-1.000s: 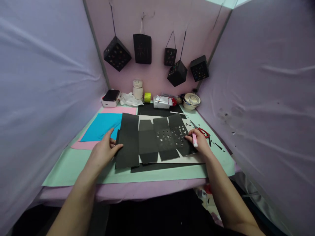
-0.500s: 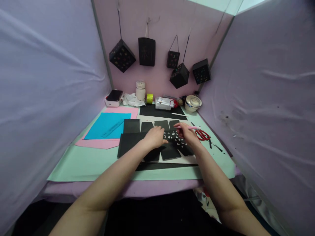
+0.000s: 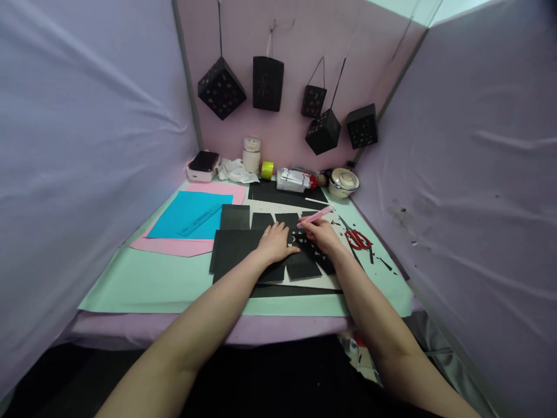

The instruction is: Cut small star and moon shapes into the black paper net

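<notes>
A sheet of black card (image 3: 239,252) with cut flaps lies before me, small cut-outs of stars, a moon and other shapes showing pale on its right part. My left hand (image 3: 275,242) rests flat on it, fingers spread, just left of the cut-outs. Above the cut-outs, my right hand (image 3: 321,233) grips a slim pink craft knife (image 3: 319,215) like a pen. The knife's tip points down and left to the card near my left fingers; its blade is too small to make out.
Red-handled scissors (image 3: 357,239) and black paper scraps (image 3: 385,264) lie to the right. Blue card (image 3: 174,215) with a clear ruler (image 3: 200,220) sits on pink card (image 3: 174,248) at left. A lidded bowl (image 3: 343,183), bottle (image 3: 251,155) and yellow tape roll (image 3: 267,169) stand behind. Black lanterns (image 3: 221,88) hang above.
My right hand has moved slightly left and down to the card, and the pink craft knife has swung from nearly level to slanting, tip low. The left hand stays on the card. The view shifted slightly.
</notes>
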Motion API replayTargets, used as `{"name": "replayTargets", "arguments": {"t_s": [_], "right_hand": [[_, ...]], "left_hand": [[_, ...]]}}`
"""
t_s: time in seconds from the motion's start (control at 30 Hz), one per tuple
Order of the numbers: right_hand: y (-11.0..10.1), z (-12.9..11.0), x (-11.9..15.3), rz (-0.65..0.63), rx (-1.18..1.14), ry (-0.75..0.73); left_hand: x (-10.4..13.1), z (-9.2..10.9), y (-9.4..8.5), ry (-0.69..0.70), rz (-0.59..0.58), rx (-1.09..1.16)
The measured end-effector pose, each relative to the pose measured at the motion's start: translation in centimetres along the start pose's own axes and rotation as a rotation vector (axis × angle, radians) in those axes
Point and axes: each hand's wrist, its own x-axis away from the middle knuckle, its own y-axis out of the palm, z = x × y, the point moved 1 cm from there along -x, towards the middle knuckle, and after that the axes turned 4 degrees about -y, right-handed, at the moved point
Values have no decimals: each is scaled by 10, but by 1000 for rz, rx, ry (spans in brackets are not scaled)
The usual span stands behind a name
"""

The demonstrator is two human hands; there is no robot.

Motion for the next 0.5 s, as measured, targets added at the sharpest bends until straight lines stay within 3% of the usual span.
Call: {"name": "replayTargets", "arguments": {"t_s": [0.13, 0.5], "right_hand": [[9, 2, -6, -53, 112, -59], [13, 12, 4, 54, 424, -291]], "left_hand": [[0, -1, 2, -1, 20, -7], [0, -3, 5, 11, 60, -36]]}}
